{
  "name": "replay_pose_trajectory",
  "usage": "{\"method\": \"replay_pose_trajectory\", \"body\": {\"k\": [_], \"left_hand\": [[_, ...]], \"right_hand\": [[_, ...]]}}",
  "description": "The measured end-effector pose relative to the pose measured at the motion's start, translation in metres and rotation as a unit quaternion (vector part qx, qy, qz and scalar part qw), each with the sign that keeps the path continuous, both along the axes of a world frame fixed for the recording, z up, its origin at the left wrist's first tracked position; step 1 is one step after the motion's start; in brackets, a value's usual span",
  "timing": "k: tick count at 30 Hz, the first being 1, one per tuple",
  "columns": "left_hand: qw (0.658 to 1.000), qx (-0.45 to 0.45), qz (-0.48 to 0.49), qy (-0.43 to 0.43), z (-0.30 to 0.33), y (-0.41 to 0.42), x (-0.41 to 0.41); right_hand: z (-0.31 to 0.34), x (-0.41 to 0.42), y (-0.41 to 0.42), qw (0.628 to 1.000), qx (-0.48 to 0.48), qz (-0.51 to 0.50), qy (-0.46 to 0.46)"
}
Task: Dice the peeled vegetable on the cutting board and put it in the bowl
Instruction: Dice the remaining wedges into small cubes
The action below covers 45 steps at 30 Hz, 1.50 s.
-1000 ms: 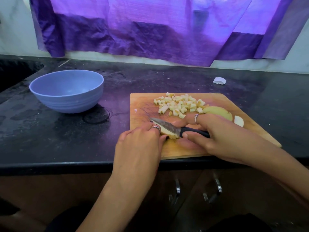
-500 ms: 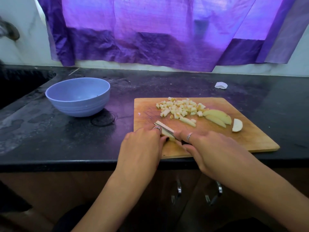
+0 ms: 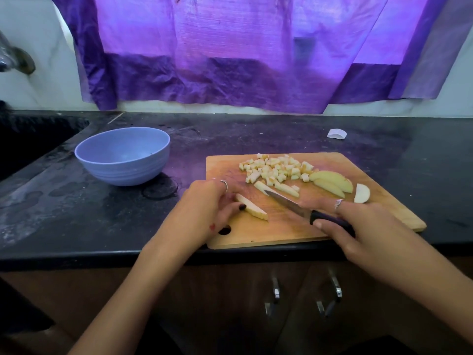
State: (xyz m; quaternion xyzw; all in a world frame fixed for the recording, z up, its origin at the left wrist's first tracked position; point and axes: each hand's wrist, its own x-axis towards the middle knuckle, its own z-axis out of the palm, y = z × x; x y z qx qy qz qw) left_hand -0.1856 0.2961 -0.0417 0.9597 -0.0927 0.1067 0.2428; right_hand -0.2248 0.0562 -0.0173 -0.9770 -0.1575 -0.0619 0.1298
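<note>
A wooden cutting board (image 3: 384,190) lies on the black counter. My left hand (image 3: 204,208) pinches a pale vegetable slice (image 3: 252,207) near the board's left front. My right hand (image 3: 363,226) grips a knife (image 3: 289,202) by its dark handle, the blade pointing up-left toward two cut strips (image 3: 280,188). A pile of small dice (image 3: 276,167) sits at the board's far side. Two larger wedges (image 3: 332,181) and a white end piece (image 3: 362,193) lie at the right. The blue bowl (image 3: 122,156) stands to the left of the board with nothing visible in it.
A small white scrap (image 3: 336,134) lies on the counter behind the board. A dark sink (image 3: 30,139) and a tap (image 3: 15,60) are at the far left. A purple curtain (image 3: 243,52) hangs behind. Cabinet handles (image 3: 332,293) show below the counter edge.
The knife came off the slice under my left hand and moved right, its tip now by the cut strips. Two strips now lie beside the dice. My left hand still holds a remaining slice.
</note>
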Motion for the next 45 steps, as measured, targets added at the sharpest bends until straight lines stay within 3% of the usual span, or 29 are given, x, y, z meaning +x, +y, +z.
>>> {"method": "replay_pose_trajectory", "body": {"k": [4, 11, 19, 27, 40, 45], "left_hand": [[0.998, -0.01, -0.057, -0.01, 0.0, 0.001, 0.003], [0.996, -0.036, -0.073, -0.042, -0.005, 0.003, 0.009], [0.996, -0.014, -0.023, -0.085, -0.012, 0.002, -0.002], [0.989, -0.067, 0.027, -0.129, -0.018, -0.002, -0.017], [0.985, -0.113, 0.05, -0.117, -0.021, -0.008, -0.018], [0.986, -0.118, 0.069, -0.1, -0.021, -0.01, -0.016]], "right_hand": [[0.0, -0.002, -0.007, 0.999, 0.037, 0.002, -0.026], [-0.005, -0.006, 0.004, 0.998, 0.041, 0.022, -0.043], [-0.003, -0.007, 0.013, 0.997, 0.062, 0.03, -0.023], [-0.007, 0.007, 0.023, 0.998, 0.048, 0.017, -0.022], [-0.005, 0.025, 0.033, 0.998, 0.043, 0.035, -0.016], [0.001, 0.035, 0.034, 0.998, 0.019, 0.054, 0.033]]}}
